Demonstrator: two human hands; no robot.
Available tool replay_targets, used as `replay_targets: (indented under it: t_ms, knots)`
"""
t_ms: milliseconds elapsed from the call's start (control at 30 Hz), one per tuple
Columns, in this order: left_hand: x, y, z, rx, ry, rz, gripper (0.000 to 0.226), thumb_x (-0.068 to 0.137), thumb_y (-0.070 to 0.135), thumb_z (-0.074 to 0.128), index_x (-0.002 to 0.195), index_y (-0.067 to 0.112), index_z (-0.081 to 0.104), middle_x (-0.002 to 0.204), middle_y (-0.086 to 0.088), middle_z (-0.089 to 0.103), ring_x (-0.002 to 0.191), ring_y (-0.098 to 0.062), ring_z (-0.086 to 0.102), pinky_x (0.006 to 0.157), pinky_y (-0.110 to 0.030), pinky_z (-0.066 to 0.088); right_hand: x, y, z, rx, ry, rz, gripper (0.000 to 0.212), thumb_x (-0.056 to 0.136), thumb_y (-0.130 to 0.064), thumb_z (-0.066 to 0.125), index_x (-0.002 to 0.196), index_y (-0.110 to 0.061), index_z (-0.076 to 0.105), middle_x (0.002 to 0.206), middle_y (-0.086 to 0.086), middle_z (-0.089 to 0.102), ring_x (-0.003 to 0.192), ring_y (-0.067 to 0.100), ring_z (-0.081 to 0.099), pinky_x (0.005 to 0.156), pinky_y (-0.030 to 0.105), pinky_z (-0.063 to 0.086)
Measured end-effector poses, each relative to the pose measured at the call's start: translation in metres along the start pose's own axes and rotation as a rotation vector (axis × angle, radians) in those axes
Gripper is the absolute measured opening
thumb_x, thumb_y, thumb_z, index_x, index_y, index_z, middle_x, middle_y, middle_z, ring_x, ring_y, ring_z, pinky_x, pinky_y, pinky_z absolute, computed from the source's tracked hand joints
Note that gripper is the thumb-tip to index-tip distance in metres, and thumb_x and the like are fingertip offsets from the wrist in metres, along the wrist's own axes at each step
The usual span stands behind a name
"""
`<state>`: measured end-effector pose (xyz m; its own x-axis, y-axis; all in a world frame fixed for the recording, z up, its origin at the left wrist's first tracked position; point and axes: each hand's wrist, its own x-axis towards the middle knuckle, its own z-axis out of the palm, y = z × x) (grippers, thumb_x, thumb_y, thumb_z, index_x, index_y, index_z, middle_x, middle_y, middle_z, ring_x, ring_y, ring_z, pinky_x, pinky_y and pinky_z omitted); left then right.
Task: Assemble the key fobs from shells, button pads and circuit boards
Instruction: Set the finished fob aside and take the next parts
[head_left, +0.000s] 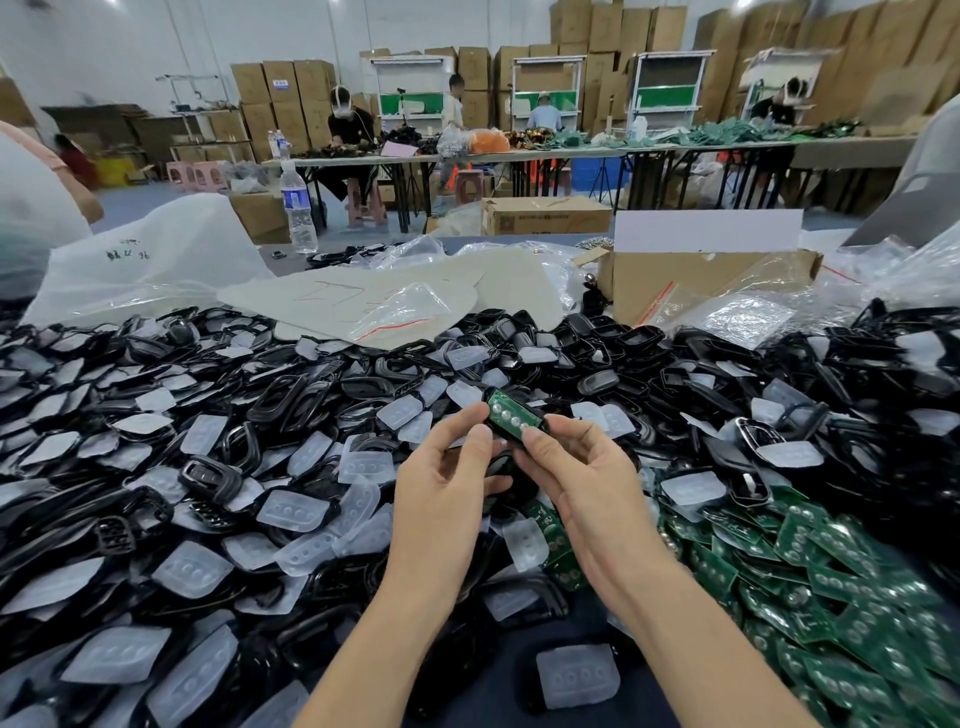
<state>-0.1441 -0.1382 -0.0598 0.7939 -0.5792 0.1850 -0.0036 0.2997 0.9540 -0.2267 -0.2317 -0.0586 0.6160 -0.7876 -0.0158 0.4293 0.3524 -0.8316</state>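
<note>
A black key fob shell (511, 434) with a green circuit board (511, 413) seated in it is held above the pile, at the middle of the view. My left hand (447, 483) pinches its left end with thumb and fingertips. My right hand (582, 483) grips its right end, thumb on top of the shell. A second dark shell piece (501, 465) hangs below, between my hands. Black shells (280, 400) and translucent white button pads (291, 512) cover the table all around. Green circuit boards (831, 587) lie heaped at the right.
Clear plastic bags (395, 312) and an open cardboard box (696, 275) lie behind the pile. A water bottle (298, 208) stands at the back left. Other people work at long tables (571, 150) farther off, with stacked cartons behind them.
</note>
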Motion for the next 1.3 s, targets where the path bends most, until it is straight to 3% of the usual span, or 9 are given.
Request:
replay_targets:
  t_ms: [267,400,967,1133,1300]
  knots:
    - [0.004,-0.001,-0.003,0.028,0.095,0.047,0.017,0.095,0.021,0.069,0.111,0.023,0.065,0.097,0.003,0.073,0.082,-0.008,0.072,0.066,-0.023,0.058,0.001,0.007,0.000,-0.058,-0.058,-0.011,0.019,0.086,-0.004,0.075,0.102,-0.006,0.066,0.094,0.005,0.077,0.095,0.023,0.075,0.079,0.023,0.059]
    - [0.005,-0.001,-0.005,0.036,0.081,0.040,0.020,0.095,0.020,0.068,0.113,0.026,0.064,0.097,0.003,0.074,0.076,-0.007,0.070,0.064,-0.022,0.057,0.003,0.009,-0.001,-0.088,-0.104,0.008,0.022,0.086,-0.006,0.077,0.104,-0.007,0.066,0.097,0.004,0.078,0.095,0.024,0.076,0.081,0.024,0.059]
    - [0.009,-0.002,-0.009,0.030,-0.012,0.015,0.018,0.097,0.022,0.066,0.114,0.018,0.064,0.098,-0.002,0.076,0.080,-0.015,0.071,0.075,-0.031,0.060,0.008,0.010,-0.006,-0.091,-0.109,0.017,0.022,0.082,-0.006,0.080,0.101,-0.009,0.069,0.090,0.002,0.078,0.085,0.022,0.076,0.075,0.023,0.059]
    - [0.009,-0.003,-0.010,0.014,-0.028,0.024,0.010,0.097,0.021,0.066,0.108,0.022,0.064,0.096,-0.002,0.076,0.079,-0.015,0.071,0.073,-0.026,0.059,0.007,0.010,-0.005,-0.087,-0.122,-0.005,0.028,0.067,-0.022,0.087,0.091,-0.015,0.075,0.086,0.003,0.077,0.082,0.019,0.076,0.073,0.022,0.059]
    - [0.008,-0.002,-0.010,0.001,-0.029,0.011,0.012,0.098,0.020,0.065,0.109,0.020,0.063,0.095,-0.001,0.076,0.081,-0.017,0.072,0.076,-0.029,0.060,0.006,0.010,-0.007,-0.088,-0.149,-0.001,0.025,0.079,-0.013,0.082,0.102,-0.012,0.070,0.093,0.002,0.078,0.088,0.020,0.076,0.078,0.023,0.058]
